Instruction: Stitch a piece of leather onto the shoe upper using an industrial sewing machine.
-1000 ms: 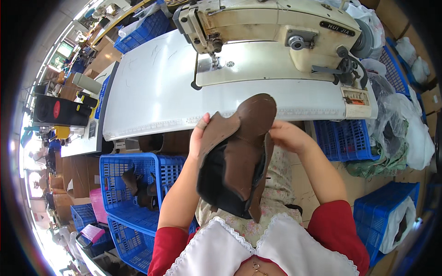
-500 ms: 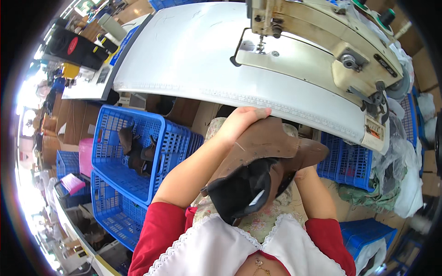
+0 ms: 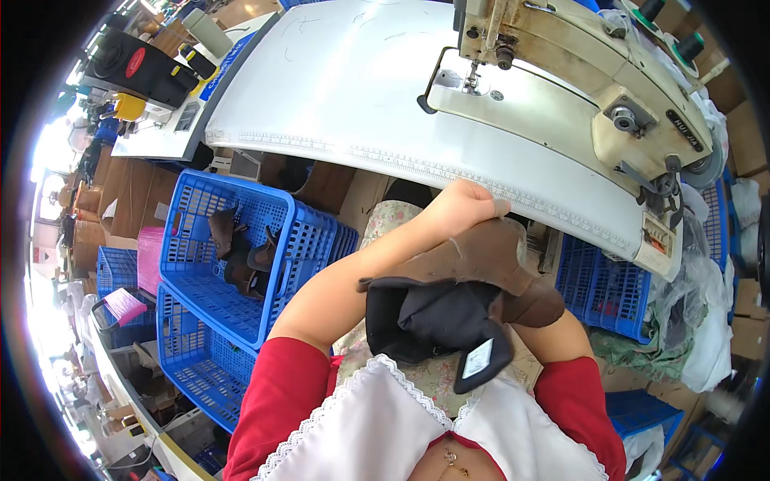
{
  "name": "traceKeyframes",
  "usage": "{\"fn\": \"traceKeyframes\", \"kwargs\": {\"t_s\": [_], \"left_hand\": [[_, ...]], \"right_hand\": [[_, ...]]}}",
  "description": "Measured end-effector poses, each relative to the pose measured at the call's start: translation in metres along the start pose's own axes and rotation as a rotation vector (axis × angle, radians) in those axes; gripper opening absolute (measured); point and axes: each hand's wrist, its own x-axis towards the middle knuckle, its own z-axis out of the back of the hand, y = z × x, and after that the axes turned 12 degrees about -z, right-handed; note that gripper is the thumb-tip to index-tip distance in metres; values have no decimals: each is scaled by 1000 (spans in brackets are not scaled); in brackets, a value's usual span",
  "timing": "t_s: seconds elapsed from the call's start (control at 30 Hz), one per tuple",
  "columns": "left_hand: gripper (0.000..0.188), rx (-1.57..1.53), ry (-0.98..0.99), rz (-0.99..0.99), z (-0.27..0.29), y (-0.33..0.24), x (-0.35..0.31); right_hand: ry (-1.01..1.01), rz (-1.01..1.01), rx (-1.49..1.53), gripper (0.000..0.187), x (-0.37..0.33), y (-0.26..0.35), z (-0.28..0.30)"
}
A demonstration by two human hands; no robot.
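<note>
1. The left hand (image 3: 468,210) is closed, gripping the upper edge of the brown shoe piece (image 3: 481,252). The right hand is hidden behind this piece, so I cannot tell its grip.
2. The shoe piece hangs below and toward the body from the left hand, over the lap; the tabletop (image 3: 321,88) is beyond that hand.
3. I judge it light and bendable, not fragile; the black lining (image 3: 441,309) seems softer. The firm brown edge looks best for holding.
4. Compared with half a second ago, the rounded toe (image 3: 533,305) sits lower, and the white label (image 3: 477,358) shows more fully.

Right hand hidden by upper (image 3: 491,255)
</note>
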Motion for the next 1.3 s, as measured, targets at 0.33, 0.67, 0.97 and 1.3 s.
{"fn": "traceKeyframes", "kwargs": {"t_s": [0.33,0.67,0.97,1.3], "left_hand": [[36,-255,-99,123,8,-1,-14],[37,-139,136,-25,-19,9,5],[27,-291,-168,119,46,49,-10],[45,-473,-431,-107,29,20,9]], "right_hand": [[96,-95,-50,33,-11,-1,11],[126,-166,-117,32,-23,1,11],[-288,-205,-64,29,-103,3,71],[-2207,-407,-645,46,-319,33,368]]}}
